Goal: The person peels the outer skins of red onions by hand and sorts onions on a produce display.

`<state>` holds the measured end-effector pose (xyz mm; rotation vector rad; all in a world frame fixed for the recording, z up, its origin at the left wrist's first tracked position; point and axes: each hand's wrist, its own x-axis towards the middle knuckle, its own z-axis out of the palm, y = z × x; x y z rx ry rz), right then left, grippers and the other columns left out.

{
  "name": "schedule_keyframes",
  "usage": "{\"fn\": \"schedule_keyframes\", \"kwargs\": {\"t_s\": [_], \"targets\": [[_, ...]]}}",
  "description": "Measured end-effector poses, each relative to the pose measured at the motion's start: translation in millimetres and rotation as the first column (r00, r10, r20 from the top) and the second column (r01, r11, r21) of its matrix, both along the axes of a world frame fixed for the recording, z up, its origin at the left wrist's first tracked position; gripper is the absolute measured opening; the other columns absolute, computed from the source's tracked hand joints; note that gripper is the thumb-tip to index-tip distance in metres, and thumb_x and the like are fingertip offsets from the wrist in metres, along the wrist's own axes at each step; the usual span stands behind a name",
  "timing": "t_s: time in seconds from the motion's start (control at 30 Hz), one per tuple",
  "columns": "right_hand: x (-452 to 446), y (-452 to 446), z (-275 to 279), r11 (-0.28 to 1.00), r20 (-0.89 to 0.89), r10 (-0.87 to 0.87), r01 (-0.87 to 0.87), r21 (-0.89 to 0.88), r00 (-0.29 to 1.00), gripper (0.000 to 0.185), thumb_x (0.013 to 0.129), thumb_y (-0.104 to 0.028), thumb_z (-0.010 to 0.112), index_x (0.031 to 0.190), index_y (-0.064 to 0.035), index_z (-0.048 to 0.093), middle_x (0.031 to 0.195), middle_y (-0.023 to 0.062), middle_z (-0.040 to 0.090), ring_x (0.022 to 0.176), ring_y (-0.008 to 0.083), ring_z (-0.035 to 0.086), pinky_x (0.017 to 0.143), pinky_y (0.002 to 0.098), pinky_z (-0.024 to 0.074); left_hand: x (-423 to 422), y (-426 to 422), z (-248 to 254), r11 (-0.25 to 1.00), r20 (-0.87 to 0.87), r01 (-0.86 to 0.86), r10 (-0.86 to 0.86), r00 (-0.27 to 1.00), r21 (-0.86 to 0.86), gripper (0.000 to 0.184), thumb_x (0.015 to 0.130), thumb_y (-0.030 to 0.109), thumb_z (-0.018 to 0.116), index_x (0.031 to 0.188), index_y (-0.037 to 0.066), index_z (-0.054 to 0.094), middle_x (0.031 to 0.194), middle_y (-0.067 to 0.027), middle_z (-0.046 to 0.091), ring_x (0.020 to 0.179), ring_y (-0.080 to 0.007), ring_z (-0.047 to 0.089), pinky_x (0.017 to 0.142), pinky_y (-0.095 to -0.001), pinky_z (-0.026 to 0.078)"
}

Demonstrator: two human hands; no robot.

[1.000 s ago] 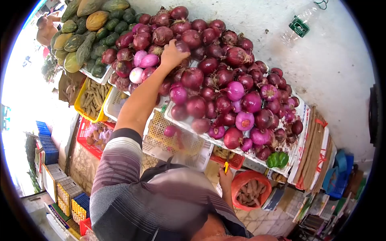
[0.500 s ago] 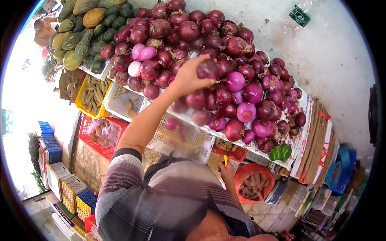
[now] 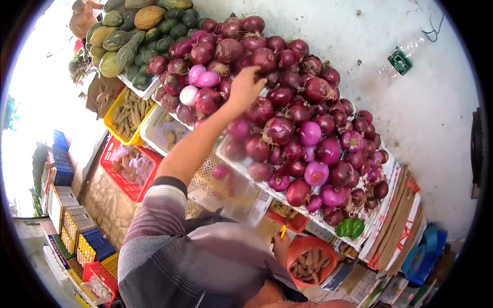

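My left hand (image 3: 247, 88) reaches into the heap of red onions, its fingers apart and bent down beside a dark red onion (image 3: 264, 60). No onion shows in its grasp, though the fingertips are partly hidden. Below and to the right of it lies a large red onion with dry roots (image 3: 279, 130). Peeled, bright purple onions (image 3: 309, 133) sit among the dry-skinned ones. Low in front of my body, my right hand (image 3: 281, 249) is closed around a small yellow-handled tool (image 3: 283, 232), whose kind I cannot make out.
Pumpkins (image 3: 149, 17) are piled at the upper left. Below the onions stand a yellow basket (image 3: 109, 121), a red crate (image 3: 145, 194) and a red bucket of sweet potatoes (image 3: 331, 267). A green pepper (image 3: 351, 228) lies at the heap's lower end. A wall (image 3: 339, 31) rises behind.
My left hand held a red onion half a second ago; that onion now rests on the heap, and the hand has moved up and left among the onions. My right hand still holds the yellow-handled tool.
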<state>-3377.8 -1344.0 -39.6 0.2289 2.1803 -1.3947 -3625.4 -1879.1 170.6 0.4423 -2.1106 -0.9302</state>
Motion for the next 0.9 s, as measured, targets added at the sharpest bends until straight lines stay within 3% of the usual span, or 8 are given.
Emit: {"fn": "schedule_keyframes", "kwargs": {"t_s": [0.1, 0.23, 0.33, 0.47, 0.6, 0.8, 0.83, 0.9], "targets": [[10, 13, -5, 0.998, 0.012, -0.039, 0.040, -0.053, 0.999, 0.015, 0.095, -0.015, 0.062, 0.101, -0.0014, 0.060, 0.073, 0.0038, 0.059, 0.060, 0.0130, 0.057, 0.056, 0.0294, 0.0488, -62, -49, -7, 0.926, 0.031, 0.011, 0.000, 1.000, -0.377, 0.071, 0.082, 0.029, 0.078, 0.141, 0.006, 0.048, 0.141, -0.0210, 0.052, 0.124, -0.0413, 0.055, 0.100, -0.0499, 0.049], [12, 17, 9, 0.993, 0.081, -0.117, 0.116, 0.024, 0.990, 0.016, 0.094, -0.016, 0.060, 0.100, -0.0014, 0.060, 0.073, 0.0026, 0.059, 0.063, 0.0119, 0.056, 0.057, 0.0299, 0.0472, -103, -67, -1, 0.955, 0.432, 0.041, 0.095, 0.897, -0.295, 0.084, 0.077, 0.047, 0.080, 0.144, 0.011, 0.047, 0.141, -0.0233, 0.050, 0.122, -0.0478, 0.054, 0.100, -0.0513, 0.049], [26, 26, 3, 0.983, 0.100, -0.183, 0.184, -0.001, 0.978, 0.014, 0.095, -0.018, 0.060, 0.098, -0.0039, 0.060, 0.073, 0.0012, 0.058, 0.062, 0.0108, 0.054, 0.054, 0.0285, 0.0443, -102, -57, 21, 0.985, 0.524, -0.045, 0.126, 0.842, -0.165, 0.082, 0.076, 0.052, 0.079, 0.141, 0.011, 0.050, 0.133, -0.0262, 0.052, 0.119, -0.0470, 0.055, 0.099, -0.0509, 0.050], [27, 12, 9, 0.981, 0.082, -0.178, 0.183, -0.057, 0.981, 0.015, 0.098, -0.021, 0.059, 0.094, -0.0067, 0.058, 0.066, -0.0012, 0.052, 0.053, 0.0091, 0.048, 0.045, 0.0268, 0.0365, -91, -55, -13, 0.978, 0.283, -0.102, 0.151, 0.947, -0.181, 0.073, 0.077, 0.049, 0.079, 0.133, 0.011, 0.054, 0.122, -0.0276, 0.054, 0.110, -0.0468, 0.059, 0.093, -0.0513, 0.051], [13, 6, -2, 0.988, 0.088, -0.146, 0.149, -0.031, 0.985, 0.019, 0.099, -0.025, 0.061, 0.094, -0.0068, 0.058, 0.066, -0.0017, 0.052, 0.052, 0.0092, 0.048, 0.046, 0.0265, 0.0364, -44, -41, -24, 0.981, 0.238, -0.117, 0.152, 0.959, -0.154, 0.066, 0.082, 0.046, 0.075, 0.131, 0.007, 0.056, 0.117, -0.0282, 0.057, 0.107, -0.0466, 0.060, 0.093, -0.0515, 0.051], [1, 20, -18, 0.996, 0.076, -0.073, 0.069, 0.050, 0.994, 0.020, 0.099, -0.026, 0.061, 0.093, -0.0065, 0.059, 0.066, -0.0011, 0.053, 0.053, 0.0090, 0.050, 0.045, 0.0269, 0.0377, -9, -39, 7, 0.963, 0.541, 0.075, 0.081, 0.837, -0.260, 0.061, 0.081, 0.055, 0.069, 0.114, 0.003, 0.069, 0.098, -0.0265, 0.070, 0.098, -0.0416, 0.067, 0.087, -0.0496, 0.054], [-1, 16, -10, 0.994, 0.093, -0.099, 0.095, 0.053, 0.991, 0.021, 0.099, -0.026, 0.061, 0.092, -0.0062, 0.059, 0.065, -0.0008, 0.054, 0.053, 0.0093, 0.050, 0.045, 0.0270, 0.0379, -4, -35, 43, 0.954, 0.714, 0.178, 0.050, 0.699, -0.240, 0.057, 0.081, 0.055, 0.066, 0.101, 0.002, 0.074, 0.097, -0.0249, 0.072, 0.095, -0.0410, 0.070, 0.086, -0.0519, 0.055], [-5, 6, 13, 0.987, 0.129, -0.154, 0.147, 0.060, 0.980, 0.022, 0.098, -0.026, 0.061, 0.091, -0.0055, 0.059, 0.065, -0.0001, 0.055, 0.053, 0.0100, 0.051, 0.045, 0.0274, 0.0383, 0, -40, 72, 0.956, 0.733, 0.158, 0.078, 0.675, -0.247, 0.055, 0.081, 0.053, 0.067, 0.098, 0.001, 0.074, 0.097, -0.0246, 0.072, 0.094, -0.0418, 0.071, 0.086, -0.0518, 0.055]]}}
